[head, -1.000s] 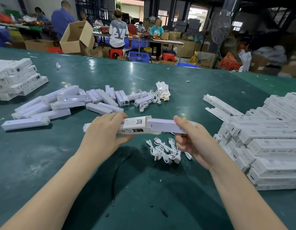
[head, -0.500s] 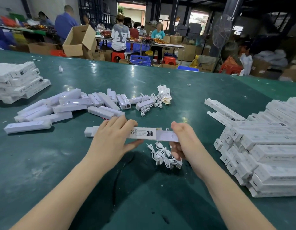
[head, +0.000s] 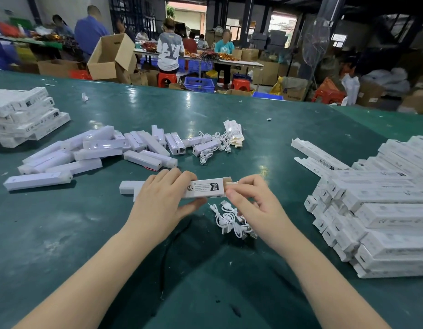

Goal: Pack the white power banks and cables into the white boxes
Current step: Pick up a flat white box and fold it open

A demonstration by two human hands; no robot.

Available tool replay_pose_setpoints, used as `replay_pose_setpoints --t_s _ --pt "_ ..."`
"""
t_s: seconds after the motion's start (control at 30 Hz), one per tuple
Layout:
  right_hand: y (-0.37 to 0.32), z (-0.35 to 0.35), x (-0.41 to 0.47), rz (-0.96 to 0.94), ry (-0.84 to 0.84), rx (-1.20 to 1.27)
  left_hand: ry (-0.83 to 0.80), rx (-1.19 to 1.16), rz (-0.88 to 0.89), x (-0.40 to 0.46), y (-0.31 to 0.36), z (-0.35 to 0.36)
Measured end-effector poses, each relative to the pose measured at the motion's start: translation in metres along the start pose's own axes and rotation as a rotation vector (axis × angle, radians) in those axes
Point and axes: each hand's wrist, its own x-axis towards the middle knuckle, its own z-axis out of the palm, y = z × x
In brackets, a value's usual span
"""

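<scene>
- Left hand (head: 161, 200): fingers curled over the top of a white box (head: 205, 188), thumb pressed under its near edge; the box is gripped level, just above the green desk (head: 63, 245).
- Right hand (head: 255, 205): thumb and forefinger pinch the open flap end of the same box, at its right end; brown inner card shows there.
- The box spans the gap between both hands, label side up, long axis left to right.
- A loose white piece (head: 131, 187) lies on the desk just beyond the left hand's knuckles, partly hidden by the box.
- Coiled white cables (head: 231, 222) lie on the desk directly beneath the right hand, near its palm.
- Power banks (head: 98, 153) heaped beyond and left of the left hand, well apart from it.
- More cables (head: 211, 144) sit at that heap's right end, straight beyond both hands.
- Stacked boxes (head: 383, 205) right of the right hand, near; a second stack (head: 22, 117) far left.
</scene>
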Motion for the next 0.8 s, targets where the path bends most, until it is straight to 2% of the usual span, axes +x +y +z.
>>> replay_pose_setpoints --t_s 0.2,0.4,0.63,0.73,0.8 --pt "-0.002 0.005 -0.005 -0.026 -0.128 -0.152 -0.040 -0.066 0.071 -0.001 0.008 0.002" --pt "-0.001 0.002 -0.002 -0.118 0.118 0.096 -0.048 -0.243 -0.008 -0.002 0.004 0.004" --pt "0.001 0.003 -0.003 -0.179 0.179 0.073 -0.067 -0.468 -0.021 -0.004 0.003 0.009" --pt "0.003 0.001 -0.002 -0.170 0.196 0.087 -0.069 -0.450 -0.010 -0.002 0.002 0.010" --pt "0.004 0.000 -0.001 -0.149 0.210 0.119 -0.080 -0.324 -0.086 -0.002 0.001 0.011"
